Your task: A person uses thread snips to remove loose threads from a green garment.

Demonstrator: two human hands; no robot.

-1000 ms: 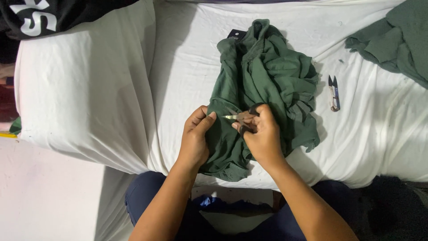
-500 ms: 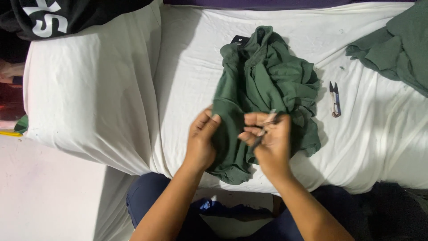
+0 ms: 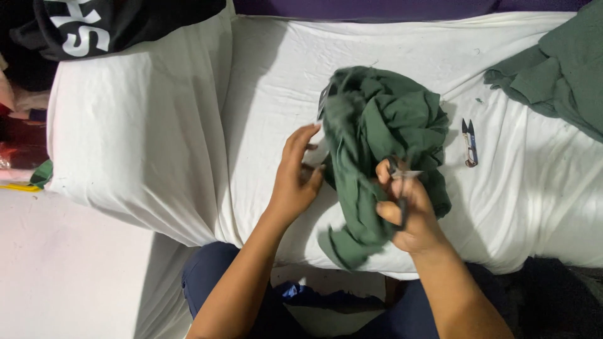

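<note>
A crumpled dark green garment (image 3: 383, 132) lies bunched on a white sheet (image 3: 264, 94) in front of me. My right hand (image 3: 405, 210) grips a fold of it near its lower right side and lifts it, the cloth blurred by motion. A small dark thing shows between the right fingers, too blurred to name. My left hand (image 3: 295, 179) is open with fingers spread, just left of the garment and touching its edge. A black tag (image 3: 323, 100) sticks out at the garment's upper left.
Small thread snips (image 3: 470, 143) lie on the sheet right of the garment. Another green cloth (image 3: 559, 69) sits at the far right. A black garment with white print (image 3: 107, 25) lies at the top left. My knees in dark blue trousers (image 3: 213, 276) are below the sheet's edge.
My left hand has let go of the garment and opened to its left. My right hand has pulled the cloth up and rightwards, so the bundle has shifted and bunched.
</note>
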